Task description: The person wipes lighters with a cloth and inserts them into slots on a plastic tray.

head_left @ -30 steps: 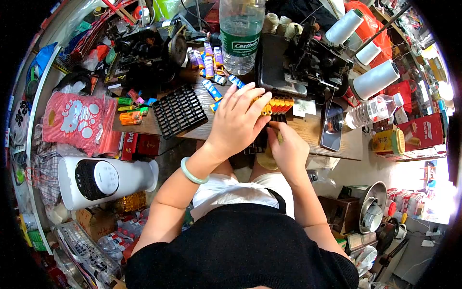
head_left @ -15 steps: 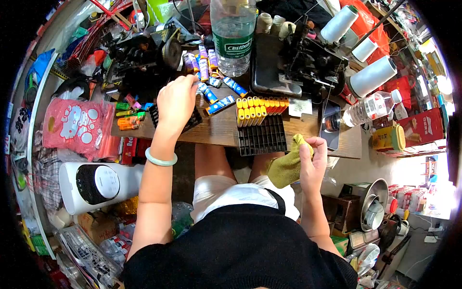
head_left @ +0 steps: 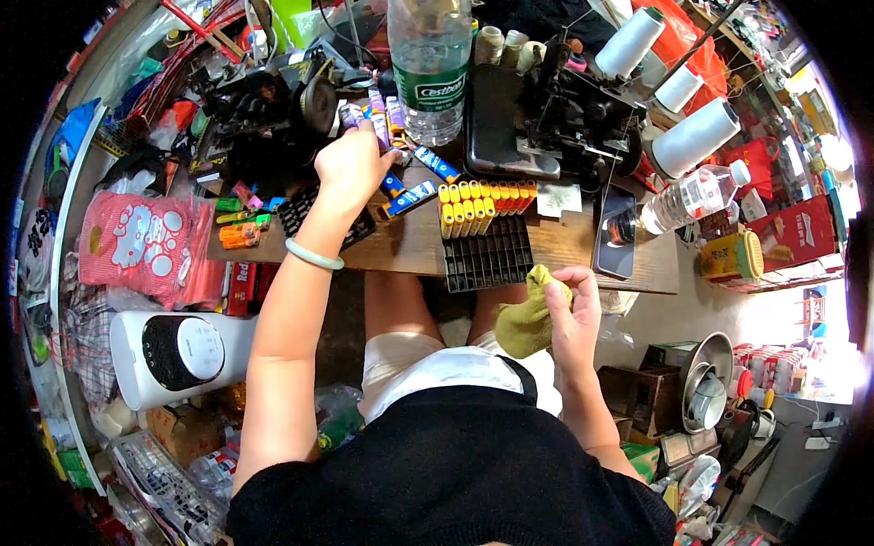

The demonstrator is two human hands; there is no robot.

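My left hand, with a pale bangle on its wrist, reaches over a pile of blue and purple lighters. Its thumb and forefinger are apart, and its fingertips are among the lighters. Blue lighters lie close beside it. My right hand pinches a yellow-green cloth, which hangs down in front of my lap. Between my hands, a black compartment tray juts over the table edge, its back rows filled with upright yellow and orange lighters. Partly behind my left forearm sits another black tray.
A large water bottle stands behind the lighters. Sewing machine parts and white thread cones fill the back right. A phone and a clear bottle lie at right. Small coloured lighters lie at left.
My left hand has moved forward and slightly right, deeper into the lighter pile. My right hand has shifted a little left with the cloth, which looks more bunched. The view has shifted slightly.
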